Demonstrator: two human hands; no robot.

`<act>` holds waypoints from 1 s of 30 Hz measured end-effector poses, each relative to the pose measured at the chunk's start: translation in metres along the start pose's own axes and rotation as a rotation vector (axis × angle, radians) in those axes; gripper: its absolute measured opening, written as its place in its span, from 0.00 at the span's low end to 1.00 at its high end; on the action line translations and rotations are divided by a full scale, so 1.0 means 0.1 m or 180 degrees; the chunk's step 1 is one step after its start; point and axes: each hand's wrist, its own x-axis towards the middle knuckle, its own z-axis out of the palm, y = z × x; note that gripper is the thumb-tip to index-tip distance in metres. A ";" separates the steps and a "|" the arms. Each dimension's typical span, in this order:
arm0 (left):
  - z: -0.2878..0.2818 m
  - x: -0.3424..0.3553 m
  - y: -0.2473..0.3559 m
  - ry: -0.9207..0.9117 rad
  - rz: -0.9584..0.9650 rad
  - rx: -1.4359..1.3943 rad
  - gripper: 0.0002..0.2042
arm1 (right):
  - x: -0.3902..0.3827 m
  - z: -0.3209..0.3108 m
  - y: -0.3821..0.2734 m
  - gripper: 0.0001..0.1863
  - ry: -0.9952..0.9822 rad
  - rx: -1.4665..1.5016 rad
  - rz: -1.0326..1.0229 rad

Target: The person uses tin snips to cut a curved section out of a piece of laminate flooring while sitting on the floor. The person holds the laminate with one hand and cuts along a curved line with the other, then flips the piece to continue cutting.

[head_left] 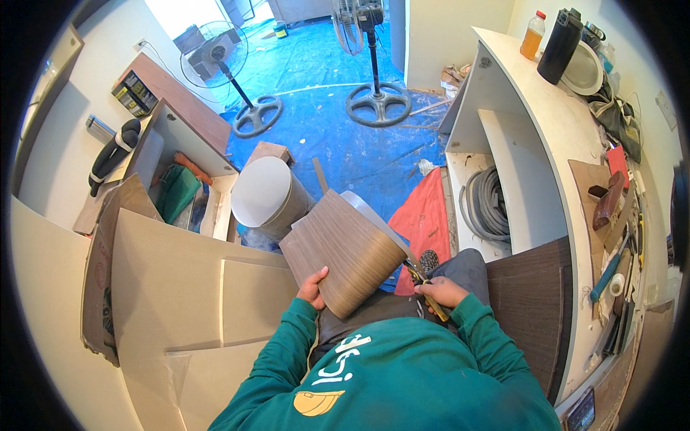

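Across my lap lies a curved, drum-like piece with brown wood-grain facing (348, 255), tilted, its pale inside showing at the far edge. My left hand (312, 288) is closed on its lower left edge, fingers partly hidden beneath. My right hand (441, 292) grips yellow-handled pliers (440, 312). Their dark jaws are at the right edge of the wood-grain piece; whether they bite on it I cannot tell. Just beyond stands a grey-white cylinder (263, 192) with a flat round top.
Blue sheeting (316, 133) covers the floor, with a red cloth (425, 219) on it. Two pedestal fans (378, 104) stand ahead. At right, a white cabinet (557, 133) holds a coiled grey hose (485, 205); bottles and tools, including a hand plane (609, 200), lie on top. Beige boards (183, 280) lean left.
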 end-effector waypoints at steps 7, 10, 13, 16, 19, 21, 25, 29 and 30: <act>-0.04 0.04 0.00 -0.0046 0.0005 -0.0007 0.31 | 0.11 -0.02 0.12 0.21 -0.0070 0.0077 -0.0025; -0.09 0.05 -0.01 -0.0029 0.0005 0.0006 0.32 | 0.09 -0.01 0.10 0.21 -0.0079 0.0159 -0.0031; -0.04 0.03 0.00 -0.0059 -0.0016 -0.0058 0.31 | 0.03 0.00 0.04 0.21 -0.0031 0.0151 -0.0001; -0.02 0.02 0.00 -0.0051 -0.0004 -0.0034 0.31 | 0.02 0.00 0.02 0.21 -0.0061 0.0118 0.0007; -0.03 0.02 0.01 -0.0043 -0.0059 -0.0071 0.31 | 0.02 -0.01 0.02 0.21 -0.0052 0.0084 0.0007; -0.03 0.03 0.01 -0.0031 -0.0076 -0.0091 0.31 | 0.02 0.00 0.03 0.21 -0.0011 0.0133 0.0010; -0.06 0.04 -0.02 0.0044 0.0027 0.0085 0.31 | -0.03 0.01 -0.03 0.21 0.0019 0.0138 0.0048; -0.06 0.04 -0.02 0.0119 0.0081 0.0157 0.32 | 0.01 0.00 -0.01 0.21 -0.0021 0.0047 0.0103; -0.06 0.05 -0.02 0.0144 0.0075 0.0156 0.32 | 0.00 0.00 -0.02 0.21 -0.0018 0.0031 0.0096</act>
